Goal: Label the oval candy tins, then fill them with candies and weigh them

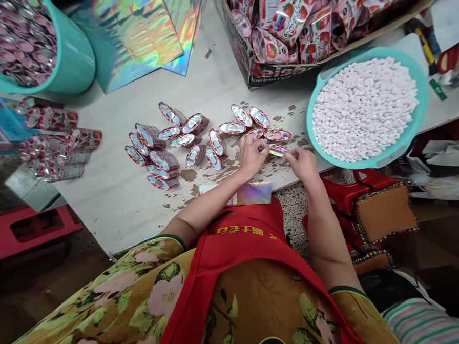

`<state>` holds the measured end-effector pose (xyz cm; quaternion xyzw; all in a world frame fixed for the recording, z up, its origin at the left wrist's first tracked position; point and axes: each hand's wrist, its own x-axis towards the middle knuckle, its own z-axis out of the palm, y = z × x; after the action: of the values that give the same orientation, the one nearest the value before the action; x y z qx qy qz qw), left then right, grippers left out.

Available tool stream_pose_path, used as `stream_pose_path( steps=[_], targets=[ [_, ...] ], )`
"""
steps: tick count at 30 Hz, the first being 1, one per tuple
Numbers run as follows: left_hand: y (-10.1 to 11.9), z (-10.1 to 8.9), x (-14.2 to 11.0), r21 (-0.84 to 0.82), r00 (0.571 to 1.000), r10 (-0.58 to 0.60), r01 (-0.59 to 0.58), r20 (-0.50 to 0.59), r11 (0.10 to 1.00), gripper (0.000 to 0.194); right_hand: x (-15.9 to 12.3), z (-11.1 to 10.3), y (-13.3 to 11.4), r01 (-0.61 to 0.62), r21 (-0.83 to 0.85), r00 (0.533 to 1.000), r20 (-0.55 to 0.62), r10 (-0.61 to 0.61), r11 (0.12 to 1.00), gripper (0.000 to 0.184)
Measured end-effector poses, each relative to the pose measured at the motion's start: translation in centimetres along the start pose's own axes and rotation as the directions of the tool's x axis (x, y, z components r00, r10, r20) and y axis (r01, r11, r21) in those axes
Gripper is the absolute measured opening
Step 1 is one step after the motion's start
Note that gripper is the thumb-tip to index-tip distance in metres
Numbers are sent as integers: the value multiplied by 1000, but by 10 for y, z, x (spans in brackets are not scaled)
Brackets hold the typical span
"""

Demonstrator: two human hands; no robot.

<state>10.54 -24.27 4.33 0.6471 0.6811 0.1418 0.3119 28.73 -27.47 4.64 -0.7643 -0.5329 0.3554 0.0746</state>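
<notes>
Between both hands, near the table's front edge, is a small holographic sticker strip [276, 152]. The fingers of my left hand [251, 155] pinch its left end, and my right hand [302, 164] pinches the other. Just beyond the strip stand several small strawberry-printed packs with oval tops, such as one pack [278, 135], some partly covered by my left hand. More of these packs [164, 160] stand in loose groups to the left. A larger holographic sticker sheet [254, 193] lies at the table edge, below my left wrist.
Right of my hands sits a turquoise basin [313, 102] of small white pellets. A cardboard box [253, 73] full of strawberry-printed packs is behind. At the far left are a turquoise bucket [76, 56] of pink and silver lids, holographic sheets [132, 33] and stacked packs [57, 147].
</notes>
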Motion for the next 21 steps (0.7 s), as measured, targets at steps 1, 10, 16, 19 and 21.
stream_pose_path(
  steps=[1, 10, 16, 19, 21],
  targets=[
    [4, 4, 2, 42, 1000, 2, -2, 6, 999, 9, 3, -1, 0, -19, -30, 1000, -10, 19, 999, 21],
    [0, 9, 13, 209, 1000, 1, -4, 14, 978, 17, 15, 20, 8, -175, 17, 966, -191, 175, 984, 30],
    [-6, 10, 19, 81, 993, 103, -107, 51, 991, 24, 8, 36, 16, -65, 394, 992, -73, 102, 917, 28],
    [-13, 3, 11, -30, 980, 192, -190, 62, 981, 25, 0, 43, 21, -77, 516, 996, 68, 49, 853, 29],
    [-23, -11, 2, -55, 970, 234, -230, 62, 972, 23, -9, 51, 19, -77, 502, 991, 135, 10, 862, 27]
  ],
)
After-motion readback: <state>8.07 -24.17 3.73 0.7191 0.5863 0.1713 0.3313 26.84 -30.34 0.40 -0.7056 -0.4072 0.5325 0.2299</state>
